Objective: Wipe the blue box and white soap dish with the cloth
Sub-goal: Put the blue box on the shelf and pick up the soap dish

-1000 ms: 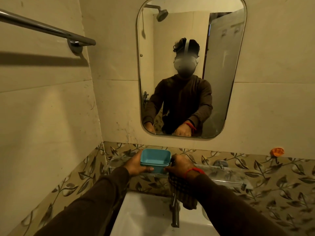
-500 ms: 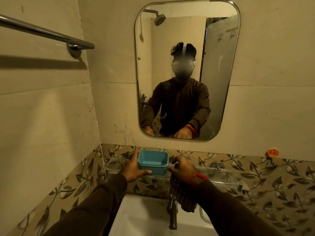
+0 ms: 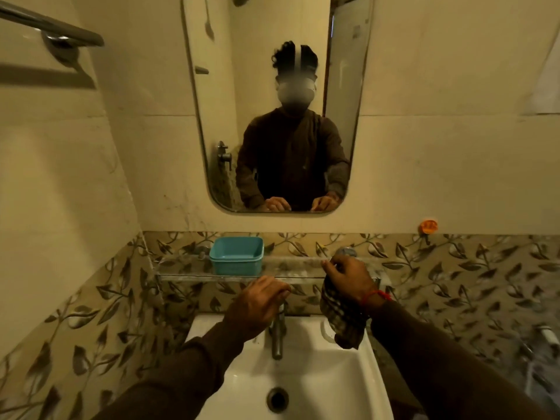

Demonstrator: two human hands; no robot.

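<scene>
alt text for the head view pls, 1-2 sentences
Right hand holds a cloth at a glass shelf; left hand hovers over the tap. A blue box sits untouched on the shelf.

Box [image 3: 236, 256] up on the shelf [image 3: 188, 269], toward its left end, with the mirror [image 3: 272, 116] on the wall above and the sink [image 3: 303, 374] down below. Tap [image 3: 277, 338] at the back of the sink, under the shelf, left hand [image 3: 257, 301] just over it and in front of the shelf. Right hand [image 3: 348, 277] at the right part of the shelf, cloth [image 3: 342, 322] hanging under it over the sink; towel bar [image 3: 51, 24] high on the left wall.
</scene>
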